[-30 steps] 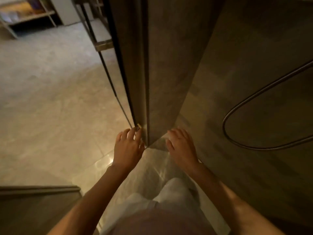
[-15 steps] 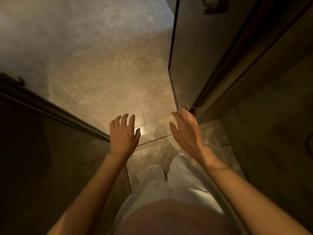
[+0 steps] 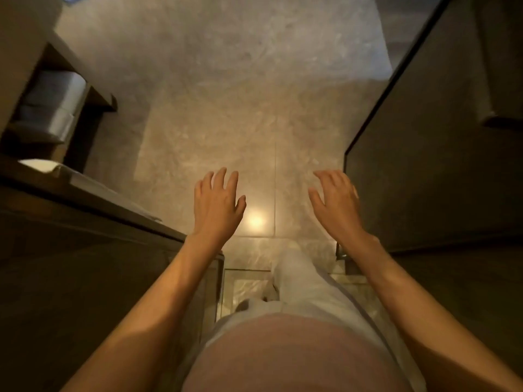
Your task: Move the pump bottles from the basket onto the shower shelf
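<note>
No pump bottle, basket or shower shelf shows in the head view. My left hand (image 3: pixel 218 203) is stretched out over the pale stone floor, palm down, fingers spread and holding nothing. My right hand (image 3: pixel 336 202) is held out at the same height to the right, fingers apart, also holding nothing. It hovers close to the edge of a dark glass panel (image 3: pixel 424 154).
A dark wooden unit (image 3: pixel 93 199) stands on the left, with rolled grey towels (image 3: pixel 56 106) in a cubby behind it. The glass panel closes off the right side. Pale floor tiles (image 3: pixel 226 94) stretch ahead between them. My white trousers show below.
The view has swung left from the shower wall and hose out to the bathroom floor. Both hands have come away from the door edge and stay open.
</note>
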### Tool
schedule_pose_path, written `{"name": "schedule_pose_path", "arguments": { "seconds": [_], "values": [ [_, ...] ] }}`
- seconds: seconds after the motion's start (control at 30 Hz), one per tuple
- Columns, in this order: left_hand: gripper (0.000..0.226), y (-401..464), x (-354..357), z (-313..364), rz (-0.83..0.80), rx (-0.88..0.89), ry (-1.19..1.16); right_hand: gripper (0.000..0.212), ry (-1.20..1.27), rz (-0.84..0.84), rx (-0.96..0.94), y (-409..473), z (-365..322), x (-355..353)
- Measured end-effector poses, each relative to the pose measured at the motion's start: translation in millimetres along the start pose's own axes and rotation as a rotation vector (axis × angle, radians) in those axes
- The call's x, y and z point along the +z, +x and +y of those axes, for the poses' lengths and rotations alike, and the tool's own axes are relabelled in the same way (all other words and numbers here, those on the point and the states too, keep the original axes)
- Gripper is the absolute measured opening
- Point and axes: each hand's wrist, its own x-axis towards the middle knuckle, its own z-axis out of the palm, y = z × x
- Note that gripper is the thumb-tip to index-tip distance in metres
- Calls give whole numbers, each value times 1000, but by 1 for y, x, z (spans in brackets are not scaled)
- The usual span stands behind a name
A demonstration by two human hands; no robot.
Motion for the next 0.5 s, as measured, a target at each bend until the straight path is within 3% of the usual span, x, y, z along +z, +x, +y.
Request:
{"name": "schedule_pose_path", "arguments": {
  "seconds": [0.2,0.5],
  "values": [
    [50,122,-49,27,157,-83,-66,40,-36,-12,-119,146,8,-54],
    [50,227,-51,-22,76,-346,-102,44,-28,-263,-293,293,-42,-5]
  ]
}}
